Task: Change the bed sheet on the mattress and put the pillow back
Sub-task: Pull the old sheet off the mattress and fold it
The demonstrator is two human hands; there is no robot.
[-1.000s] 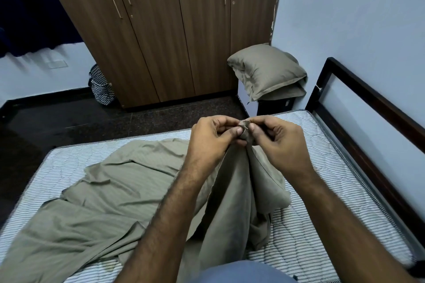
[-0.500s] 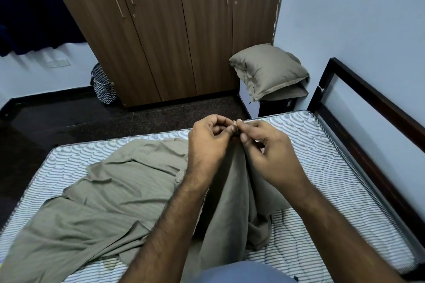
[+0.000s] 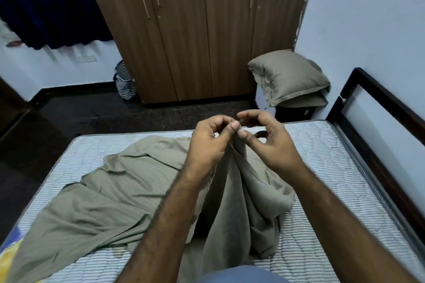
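Above the striped mattress, both hands work at a raised bit of the olive bed sheet. The left hand pinches the cloth's edge between thumb and curled fingers, so the sheet hangs from it in a long fold down toward the person's lap. The right hand sits just beside it with fingers curled loosely and slightly spread; its thumb touches the top of the fold, but whether it truly pinches the cloth I cannot tell.

The step in hand looks like finding a corner or hem before spreading. To do it well, the left pinch should stay firm while the right hand walks along the hem away from it, keeping the edge taut and untwisted, until a clear corner shows. Only then is it worth shaking the sheet out over the mattress.

Most of the sheet lies crumpled on the left and middle of the mattress, below and left of the fingers. The pillow rests well apart, on a low stand by the wardrobe.
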